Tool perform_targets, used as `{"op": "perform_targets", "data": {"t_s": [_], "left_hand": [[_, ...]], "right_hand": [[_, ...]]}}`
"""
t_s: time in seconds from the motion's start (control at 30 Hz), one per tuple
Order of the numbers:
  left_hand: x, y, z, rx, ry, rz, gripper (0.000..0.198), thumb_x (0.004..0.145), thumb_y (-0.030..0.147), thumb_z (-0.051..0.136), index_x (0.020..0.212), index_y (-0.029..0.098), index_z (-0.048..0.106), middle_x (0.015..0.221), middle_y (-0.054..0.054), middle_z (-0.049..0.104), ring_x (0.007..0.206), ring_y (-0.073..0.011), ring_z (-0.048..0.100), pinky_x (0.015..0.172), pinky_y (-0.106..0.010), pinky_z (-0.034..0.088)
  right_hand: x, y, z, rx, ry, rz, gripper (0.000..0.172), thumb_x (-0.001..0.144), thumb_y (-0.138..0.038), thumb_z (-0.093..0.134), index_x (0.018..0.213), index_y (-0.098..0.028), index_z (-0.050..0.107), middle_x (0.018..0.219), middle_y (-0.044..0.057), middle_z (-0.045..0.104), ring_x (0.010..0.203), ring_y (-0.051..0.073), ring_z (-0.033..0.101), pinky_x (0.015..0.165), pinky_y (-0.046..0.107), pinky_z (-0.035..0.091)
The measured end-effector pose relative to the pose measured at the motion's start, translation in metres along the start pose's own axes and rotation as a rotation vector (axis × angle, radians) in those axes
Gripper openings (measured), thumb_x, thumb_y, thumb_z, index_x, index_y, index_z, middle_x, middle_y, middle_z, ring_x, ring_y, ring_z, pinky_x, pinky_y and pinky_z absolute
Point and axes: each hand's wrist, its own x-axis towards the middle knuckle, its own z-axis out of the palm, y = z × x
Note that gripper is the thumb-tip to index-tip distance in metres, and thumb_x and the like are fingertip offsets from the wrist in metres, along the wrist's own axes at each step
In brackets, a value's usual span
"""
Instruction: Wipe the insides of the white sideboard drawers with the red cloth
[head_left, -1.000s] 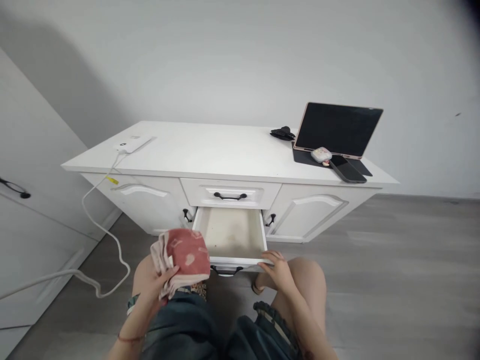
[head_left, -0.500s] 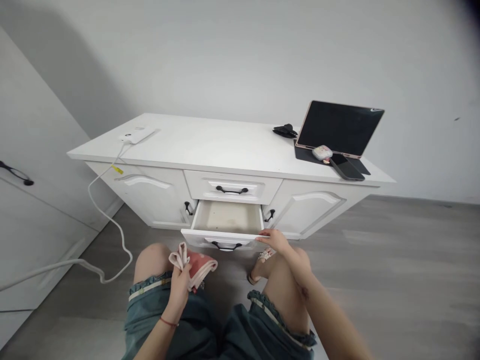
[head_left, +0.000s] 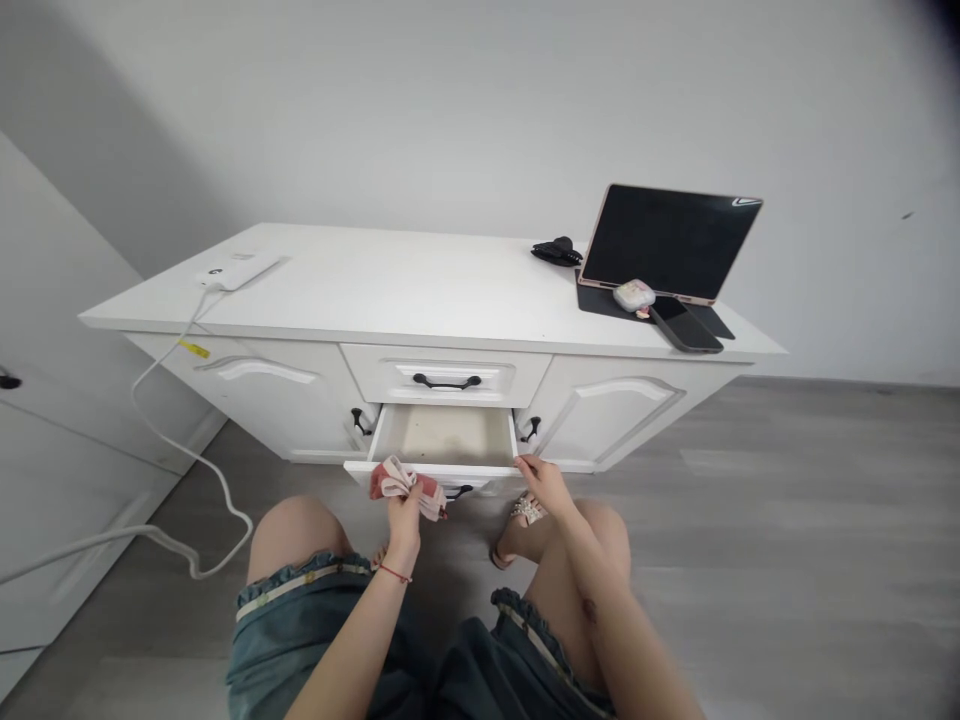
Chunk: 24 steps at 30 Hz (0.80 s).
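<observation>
My left hand is closed on a bunched pink and white cloth, which looks like a small towel. The cloth is in front of the lower drawer, covering part of its front and of its black handle. That drawer is pulled out, and its pale bottom shows a few dark specks. At the drawer's right front corner, my right hand grips the top edge with its fingertips. Above it, the upper drawer is closed.
On the white cabinet stand a tablet in a folding cover, a phone, a small earbud case and a black hair claw. A white power adapter trails a cable down the left side.
My left hand has moved up and right with the cloth, from above the lap to the drawer's front. My right hand stays at the drawer's corner. The view has shifted slightly.
</observation>
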Motion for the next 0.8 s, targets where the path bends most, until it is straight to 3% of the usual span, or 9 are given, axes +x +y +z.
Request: {"op": "perform_targets", "data": {"t_s": [0.23, 0.43, 0.63, 0.8], "left_hand": [[-0.051, -0.020, 0.039, -0.095, -0.223, -0.240, 0.039, 0.058, 0.018, 0.083, 0.092, 0.018, 0.065, 0.080, -0.001, 0.072, 0.070, -0.0171, 0.069, 0.066, -0.028, 0.053], [-0.081, -0.020, 0.079, -0.226, -0.260, -0.457, 0.032, 0.060, -0.004, 0.073, 0.081, 0.018, 0.063, 0.072, 0.001, 0.071, 0.066, -0.0134, 0.067, 0.068, -0.026, 0.051], [-0.078, -0.037, 0.098, -0.287, -0.252, -0.666, 0.028, 0.067, -0.013, 0.061, 0.071, 0.015, 0.062, 0.065, -0.001, 0.069, 0.058, -0.0102, 0.064, 0.064, -0.020, 0.052], [-0.059, -0.061, 0.095, -0.274, -0.161, -0.783, 0.027, 0.073, -0.011, 0.056, 0.075, 0.015, 0.060, 0.062, -0.002, 0.067, 0.053, -0.0111, 0.065, 0.051, -0.017, 0.052]], "right_hand": [[0.009, 0.013, -0.003, -0.008, 0.050, 0.069, 0.042, 0.094, -0.046, 0.035, 0.084, -0.021, 0.068, 0.083, 0.009, 0.077, 0.084, 0.026, 0.072, 0.077, 0.033, 0.048], [0.012, 0.014, -0.002, -0.064, 0.032, 0.065, 0.042, 0.096, -0.045, 0.037, 0.081, -0.022, 0.069, 0.082, 0.009, 0.076, 0.078, 0.024, 0.071, 0.071, 0.030, 0.046], [0.013, 0.010, -0.004, -0.097, 0.016, 0.051, 0.042, 0.096, -0.044, 0.037, 0.079, -0.022, 0.068, 0.078, 0.008, 0.075, 0.076, 0.022, 0.068, 0.068, 0.028, 0.042], [0.012, 0.006, -0.006, -0.119, 0.017, 0.046, 0.040, 0.095, -0.044, 0.039, 0.077, -0.022, 0.067, 0.070, 0.007, 0.071, 0.068, 0.021, 0.065, 0.064, 0.027, 0.039]]}}
